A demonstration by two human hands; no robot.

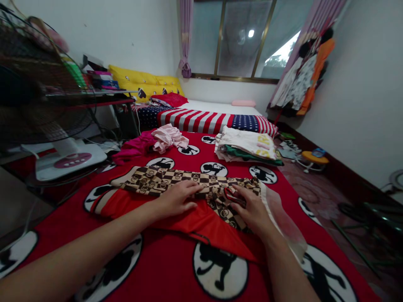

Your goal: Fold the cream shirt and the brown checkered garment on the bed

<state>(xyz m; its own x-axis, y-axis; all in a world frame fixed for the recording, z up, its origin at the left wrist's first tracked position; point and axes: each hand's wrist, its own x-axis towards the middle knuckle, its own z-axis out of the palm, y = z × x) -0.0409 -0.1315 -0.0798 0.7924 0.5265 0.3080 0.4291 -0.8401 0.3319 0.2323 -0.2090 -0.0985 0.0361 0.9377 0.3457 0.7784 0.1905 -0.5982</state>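
In the head view, a brown checked print garment [163, 183] lies spread across a red monkey-print bedspread [170, 256], with an orange-red cloth panel [189, 220] showing below it. The left hand [176, 199] and right hand [252, 207] are laid flat on the garment, well apart, and neither is clamped; the cloth is pressed, not pinched. The garment is judged light, soft and limp, and the smooth-looking panel is likely to slip. The sheer trim [283, 220] at the right looks delicate, so a hold is better taken on the checked fabric's edges. A stack of folded clothes [245, 144] and a pale pink garment [166, 138] lie beyond.
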